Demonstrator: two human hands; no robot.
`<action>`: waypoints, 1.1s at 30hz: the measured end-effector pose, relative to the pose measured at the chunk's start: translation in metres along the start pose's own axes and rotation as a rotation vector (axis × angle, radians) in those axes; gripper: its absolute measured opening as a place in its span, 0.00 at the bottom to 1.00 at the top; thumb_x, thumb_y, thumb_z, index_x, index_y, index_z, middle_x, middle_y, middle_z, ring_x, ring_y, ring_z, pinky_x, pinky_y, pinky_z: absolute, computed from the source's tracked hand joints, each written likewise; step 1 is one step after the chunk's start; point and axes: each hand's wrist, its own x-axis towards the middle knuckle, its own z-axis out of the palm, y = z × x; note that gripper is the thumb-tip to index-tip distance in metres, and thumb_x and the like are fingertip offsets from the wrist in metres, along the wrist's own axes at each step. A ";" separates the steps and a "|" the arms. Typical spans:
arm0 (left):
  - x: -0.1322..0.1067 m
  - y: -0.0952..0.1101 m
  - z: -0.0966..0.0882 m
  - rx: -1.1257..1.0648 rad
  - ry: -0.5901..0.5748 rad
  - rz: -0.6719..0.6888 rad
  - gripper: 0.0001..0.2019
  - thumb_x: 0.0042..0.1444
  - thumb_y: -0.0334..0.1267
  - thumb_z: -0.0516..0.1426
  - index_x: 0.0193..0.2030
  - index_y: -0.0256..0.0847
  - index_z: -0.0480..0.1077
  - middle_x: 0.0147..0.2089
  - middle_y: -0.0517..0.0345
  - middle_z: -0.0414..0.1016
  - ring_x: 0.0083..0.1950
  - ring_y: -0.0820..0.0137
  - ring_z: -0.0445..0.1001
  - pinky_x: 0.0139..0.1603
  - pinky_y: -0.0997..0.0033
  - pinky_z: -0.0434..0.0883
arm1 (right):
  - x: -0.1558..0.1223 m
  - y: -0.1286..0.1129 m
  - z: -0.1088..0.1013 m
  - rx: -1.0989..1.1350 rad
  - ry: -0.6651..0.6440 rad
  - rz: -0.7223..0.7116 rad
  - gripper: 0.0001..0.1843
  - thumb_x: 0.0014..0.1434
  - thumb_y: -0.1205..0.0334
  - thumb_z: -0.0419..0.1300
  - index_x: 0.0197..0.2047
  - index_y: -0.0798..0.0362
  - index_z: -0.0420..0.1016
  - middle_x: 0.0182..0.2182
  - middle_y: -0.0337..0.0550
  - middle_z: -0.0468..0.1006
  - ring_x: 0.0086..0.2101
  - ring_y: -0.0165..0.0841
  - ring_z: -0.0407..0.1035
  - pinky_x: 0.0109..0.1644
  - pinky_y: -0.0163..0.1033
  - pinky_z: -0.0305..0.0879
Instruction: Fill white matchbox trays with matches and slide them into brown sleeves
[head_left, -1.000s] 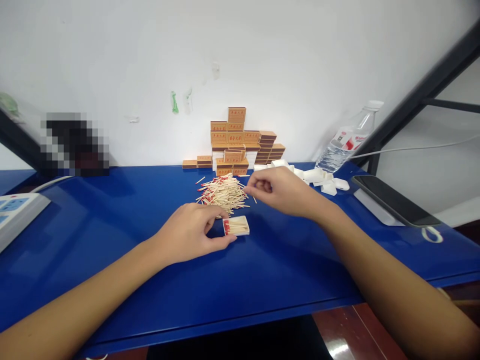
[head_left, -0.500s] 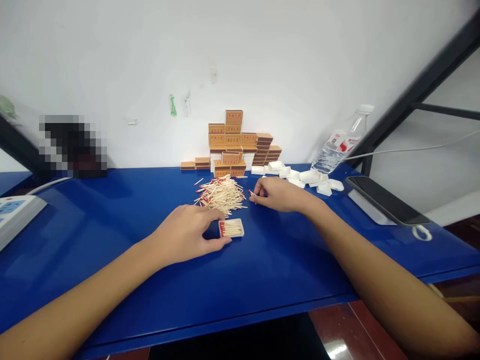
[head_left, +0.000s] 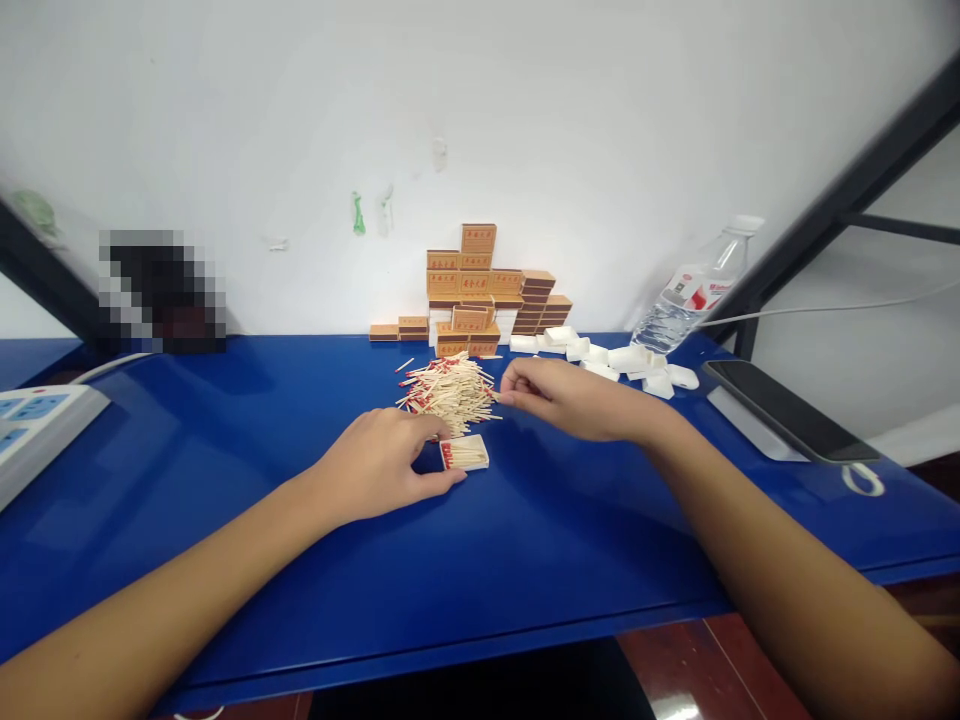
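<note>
My left hand (head_left: 379,465) rests on the blue table, with thumb and forefinger closed around the two long sides of a small white matchbox tray (head_left: 484,455). Matches (head_left: 466,455) lie side by side in the tray, their red heads towards my palm. Just behind it is a loose pile of matches (head_left: 450,388), heads pointing various ways. At the pile's right edge, my right hand (head_left: 555,395) is pinched on matches; how many it holds is hidden by the fingers.
Orange matchboxes (head_left: 476,283) are stacked against the wall. White empty trays (head_left: 628,358) lie scattered to their right, near a leaning water bottle (head_left: 686,290). A phone (head_left: 787,408) rests on a white block at far right; a power strip (head_left: 52,425) lies at left.
My right hand has moved slightly left to the edge of the match pile. My left hand keeps its hold on the tray. The whole view has shifted a little.
</note>
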 end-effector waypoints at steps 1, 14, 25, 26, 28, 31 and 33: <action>0.000 0.000 0.000 -0.008 0.002 -0.004 0.16 0.61 0.52 0.63 0.46 0.43 0.80 0.22 0.66 0.67 0.24 0.71 0.66 0.29 0.70 0.56 | -0.002 -0.005 0.002 0.020 0.001 -0.032 0.13 0.72 0.52 0.53 0.42 0.51 0.70 0.34 0.42 0.75 0.32 0.33 0.64 0.36 0.39 0.56; 0.000 -0.001 0.000 -0.002 -0.012 -0.032 0.15 0.61 0.52 0.63 0.40 0.42 0.76 0.24 0.64 0.68 0.25 0.71 0.65 0.28 0.70 0.54 | -0.007 -0.037 0.026 0.026 -0.099 -0.173 0.08 0.72 0.60 0.55 0.40 0.52 0.70 0.39 0.44 0.78 0.37 0.34 0.67 0.40 0.39 0.58; 0.000 -0.001 -0.001 0.005 -0.008 -0.019 0.13 0.61 0.51 0.63 0.38 0.43 0.75 0.23 0.65 0.68 0.25 0.70 0.66 0.28 0.70 0.54 | -0.008 -0.040 0.029 -0.001 -0.097 -0.182 0.07 0.71 0.62 0.56 0.39 0.52 0.70 0.38 0.43 0.78 0.36 0.34 0.67 0.39 0.39 0.57; 0.000 -0.001 -0.001 0.006 -0.005 -0.013 0.13 0.61 0.51 0.63 0.39 0.43 0.75 0.23 0.65 0.68 0.25 0.70 0.66 0.28 0.70 0.54 | -0.007 -0.040 0.028 0.002 -0.097 -0.183 0.07 0.71 0.62 0.56 0.39 0.52 0.70 0.38 0.43 0.78 0.35 0.33 0.67 0.39 0.39 0.57; 0.000 -0.001 0.000 0.012 0.000 -0.006 0.14 0.61 0.52 0.63 0.41 0.43 0.76 0.24 0.64 0.69 0.25 0.70 0.66 0.28 0.70 0.55 | -0.007 -0.040 0.028 0.001 -0.096 -0.185 0.07 0.71 0.63 0.56 0.38 0.52 0.70 0.38 0.43 0.78 0.35 0.33 0.67 0.39 0.39 0.58; 0.001 -0.002 0.000 0.022 0.000 -0.004 0.15 0.61 0.52 0.63 0.42 0.42 0.77 0.25 0.63 0.70 0.25 0.70 0.67 0.28 0.70 0.55 | -0.007 -0.040 0.028 0.001 -0.106 -0.179 0.07 0.71 0.62 0.57 0.38 0.52 0.70 0.38 0.43 0.78 0.36 0.33 0.67 0.39 0.39 0.58; 0.001 -0.001 -0.001 0.023 -0.008 -0.009 0.15 0.61 0.52 0.63 0.43 0.42 0.77 0.25 0.63 0.70 0.25 0.70 0.67 0.28 0.70 0.55 | -0.007 -0.039 0.029 0.004 -0.116 -0.170 0.07 0.71 0.62 0.57 0.39 0.52 0.71 0.38 0.43 0.78 0.36 0.34 0.67 0.39 0.39 0.58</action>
